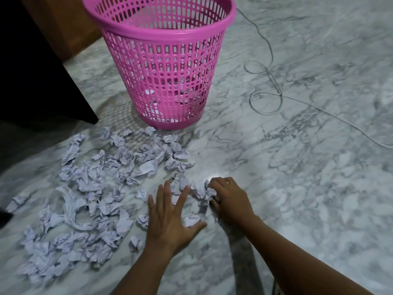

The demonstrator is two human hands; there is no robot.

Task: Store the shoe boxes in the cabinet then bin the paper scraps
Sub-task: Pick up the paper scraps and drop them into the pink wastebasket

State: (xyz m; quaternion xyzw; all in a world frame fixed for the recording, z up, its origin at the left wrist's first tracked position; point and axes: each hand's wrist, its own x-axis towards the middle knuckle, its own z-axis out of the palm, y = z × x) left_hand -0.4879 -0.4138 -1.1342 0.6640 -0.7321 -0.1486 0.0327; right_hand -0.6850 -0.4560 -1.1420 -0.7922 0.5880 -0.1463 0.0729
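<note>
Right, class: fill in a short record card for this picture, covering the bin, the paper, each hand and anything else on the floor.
bin: pink basket, upright on marble floor, a few scraps inside
paper scraps: crumpled, scattered in front of the basket
left hand: fingers spread flat over scraps
right hand: grips a crumpled wad
other: thin cable, looped on the floor

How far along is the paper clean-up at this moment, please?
Early on. A few binned scraps show through the mesh at the bottom of the pink basket. The right hand grips a clump of crumpled paper while the left hand lies flat beside it. Most loose scraps lie spread over the marble floor before the basket. No shoe boxes or cabinet are in view.
</note>
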